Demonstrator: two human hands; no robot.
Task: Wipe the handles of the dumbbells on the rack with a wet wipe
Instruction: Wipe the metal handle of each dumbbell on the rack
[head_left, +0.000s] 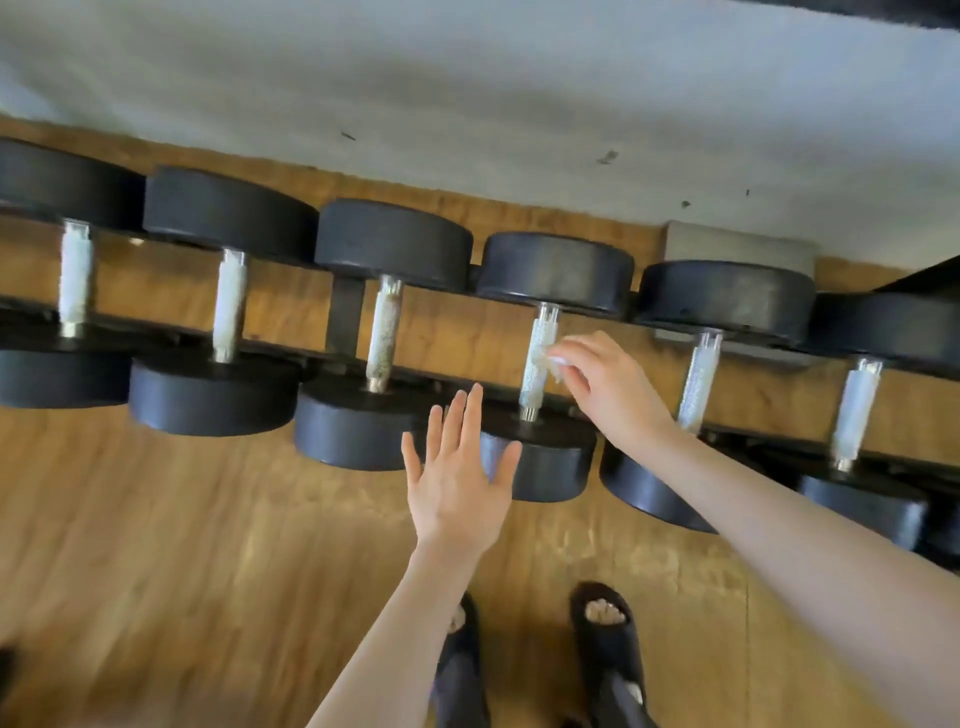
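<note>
Several black dumbbells with silver knurled handles lie side by side on a low rack (343, 312). My right hand (610, 387) pinches a small white wet wipe (555, 361) and holds it against the right side of the fourth dumbbell's handle (537, 364). My left hand (457, 478) hovers with straight, spread fingers in front of that dumbbell's near weight head (545, 462), between it and the third dumbbell's head (358, 431). I cannot tell whether the left fingertips touch either head.
The rack stands on a wooden floor (182, 545) against a pale wall (467, 104). My feet in dark sandals (605, 629) stand just before the rack. A grey block (743, 249) sits behind the fifth dumbbell.
</note>
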